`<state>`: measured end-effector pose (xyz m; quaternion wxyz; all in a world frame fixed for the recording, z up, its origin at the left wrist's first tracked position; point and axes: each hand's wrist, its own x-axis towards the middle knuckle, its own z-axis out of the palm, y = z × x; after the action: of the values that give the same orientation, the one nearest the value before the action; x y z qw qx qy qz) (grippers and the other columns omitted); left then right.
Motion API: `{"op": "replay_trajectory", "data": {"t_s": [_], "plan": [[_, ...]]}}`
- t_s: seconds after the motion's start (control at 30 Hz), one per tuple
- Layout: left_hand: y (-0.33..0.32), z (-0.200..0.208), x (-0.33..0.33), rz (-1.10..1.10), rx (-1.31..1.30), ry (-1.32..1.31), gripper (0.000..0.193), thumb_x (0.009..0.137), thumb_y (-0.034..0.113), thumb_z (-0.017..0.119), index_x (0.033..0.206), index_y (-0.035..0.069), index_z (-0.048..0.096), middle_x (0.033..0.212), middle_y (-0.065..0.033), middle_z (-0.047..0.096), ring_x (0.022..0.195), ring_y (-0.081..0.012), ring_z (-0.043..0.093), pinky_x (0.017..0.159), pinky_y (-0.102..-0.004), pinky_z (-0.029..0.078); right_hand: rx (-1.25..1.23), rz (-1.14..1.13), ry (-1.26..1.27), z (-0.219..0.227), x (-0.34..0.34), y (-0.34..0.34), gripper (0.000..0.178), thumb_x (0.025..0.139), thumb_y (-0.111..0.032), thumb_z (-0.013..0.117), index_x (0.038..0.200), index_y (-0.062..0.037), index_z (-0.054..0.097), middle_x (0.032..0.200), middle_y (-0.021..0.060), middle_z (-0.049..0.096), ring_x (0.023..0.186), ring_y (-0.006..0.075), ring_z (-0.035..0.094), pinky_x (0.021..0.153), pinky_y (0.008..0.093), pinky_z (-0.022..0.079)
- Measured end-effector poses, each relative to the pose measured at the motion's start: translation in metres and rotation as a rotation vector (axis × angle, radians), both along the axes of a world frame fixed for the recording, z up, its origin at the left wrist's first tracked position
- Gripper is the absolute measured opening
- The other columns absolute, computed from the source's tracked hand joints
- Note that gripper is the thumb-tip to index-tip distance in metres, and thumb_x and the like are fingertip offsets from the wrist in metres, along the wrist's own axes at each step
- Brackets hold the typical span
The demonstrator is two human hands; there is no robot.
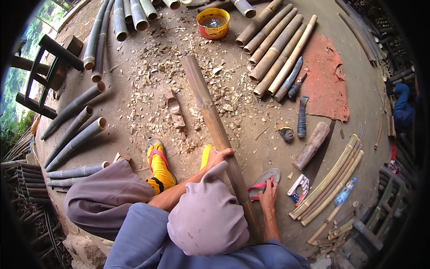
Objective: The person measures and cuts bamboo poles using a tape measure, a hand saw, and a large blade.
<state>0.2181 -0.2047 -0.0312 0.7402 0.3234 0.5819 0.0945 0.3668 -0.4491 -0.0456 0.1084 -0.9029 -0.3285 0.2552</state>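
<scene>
A long brown bamboo pole (215, 123) slants from the littered ground up past my right knee. My left hand (218, 158) is closed over the pole's left edge, beside the yellow-socked toes of one foot. To the right of the pole, my right hand (268, 193) reaches down to a grey flip-flop (274, 174) with a red strap, its fingers bent together at the sandal's edge. No foot shows in that flip-flop. My other foot, in a yellow sock (162, 168), wears the matching sandal. A notched wooden block (174, 110) lies ahead of my feet.
Wood chips (154, 85) cover the ground ahead. Cut bamboo tubes (76, 110) lie at left, more poles (280, 45) at the far right. A yellow-red bucket (212, 24) holds liquid. Near a red cloth (324, 78) lie wrapped-handled tools (302, 117), a saw handle (299, 188) and bamboo strips (329, 179).
</scene>
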Motion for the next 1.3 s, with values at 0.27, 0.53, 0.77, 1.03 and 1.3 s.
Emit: {"op": "replay_trajectory", "data": {"t_s": [0.27,0.53,0.77,1.03,1.3], "plan": [[-0.015,-0.024,-0.021,-0.018,-0.055,0.011,0.048,0.066,0.027,0.080,0.097,-0.005,0.063,0.087,-0.0149,0.067,0.079,-0.0237,0.066,0.072,-0.0358,0.053,0.076,-0.128,-0.451,0.068,0.094,-0.069,0.038,0.076,-0.004,0.059,0.114,0.0027,0.056,0.111,0.0249,0.052,0.105,0.0410,0.049,0.092,0.0496,0.038],[-0.009,0.004,-0.008,-0.330,0.010,-0.005,0.067,0.062,0.034,0.082,0.109,-0.007,0.058,0.092,-0.0157,0.067,0.082,-0.0262,0.066,0.075,-0.0347,0.052,0.044,-0.114,0.591,0.088,-0.005,0.059,0.086,0.073,-0.018,0.073,0.144,-0.0043,0.027,0.137,0.0242,0.043,0.126,0.0330,0.044,0.099,0.0400,0.041],[0.057,-0.039,-0.065,-0.023,0.963,0.569,0.059,0.064,0.020,0.070,0.113,-0.005,0.050,0.102,-0.0183,0.051,0.098,-0.0292,0.049,0.086,-0.0391,0.041,0.152,0.063,0.435,0.041,-0.063,0.099,0.073,0.070,-0.014,0.069,0.133,-0.0062,0.032,0.109,0.0290,0.057,0.100,0.0463,0.057,0.084,0.0485,0.048],[0.167,-0.061,-0.099,-0.304,1.002,0.786,0.063,0.063,0.013,0.077,0.120,0.001,0.052,0.110,-0.0160,0.053,0.101,-0.0311,0.050,0.092,-0.0399,0.043,0.172,0.128,0.522,0.030,-0.061,0.116,0.072,0.071,-0.011,0.068,0.133,-0.0060,0.032,0.110,0.0281,0.057,0.100,0.0454,0.057,0.084,0.0472,0.048],[0.205,-0.055,-0.098,-0.591,1.050,0.647,0.059,0.062,0.015,0.074,0.118,0.009,0.059,0.116,-0.0102,0.054,0.110,-0.0276,0.051,0.088,-0.0417,0.044,0.079,0.207,0.413,-0.019,-0.079,0.107,0.065,0.075,-0.012,0.069,0.130,-0.0041,0.037,0.109,0.0289,0.058,0.098,0.0453,0.058,0.083,0.0480,0.048]]}}
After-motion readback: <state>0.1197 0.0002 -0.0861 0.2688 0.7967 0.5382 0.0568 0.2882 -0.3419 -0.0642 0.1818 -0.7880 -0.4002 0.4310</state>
